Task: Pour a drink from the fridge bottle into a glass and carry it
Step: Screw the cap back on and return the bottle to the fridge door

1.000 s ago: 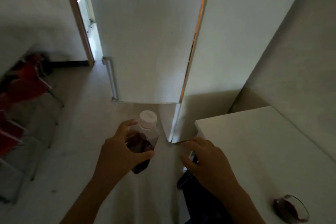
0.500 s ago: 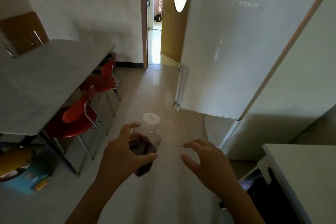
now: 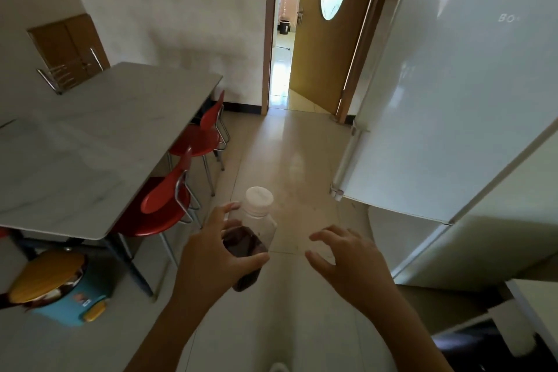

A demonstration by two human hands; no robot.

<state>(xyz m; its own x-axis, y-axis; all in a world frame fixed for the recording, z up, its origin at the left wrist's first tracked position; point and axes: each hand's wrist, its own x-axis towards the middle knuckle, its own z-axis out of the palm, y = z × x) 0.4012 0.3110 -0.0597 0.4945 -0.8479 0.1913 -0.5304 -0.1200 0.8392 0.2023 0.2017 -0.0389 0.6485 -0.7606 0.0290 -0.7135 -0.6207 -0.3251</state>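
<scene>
we've got the bottle (image 3: 253,231) upright in our left hand (image 3: 211,254), fingers wrapped round its body, white cap (image 3: 259,197) on top and closed. dark drink fills roughly the lower half. our right hand (image 3: 347,260) floats just right of the bottle, fingers spread, holding nothing, the nearer hand to that cap. the fridge (image 3: 453,100) stands shut, off to the bottle's right. no glass in view, so we judge pouring is not yet possible here.
</scene>
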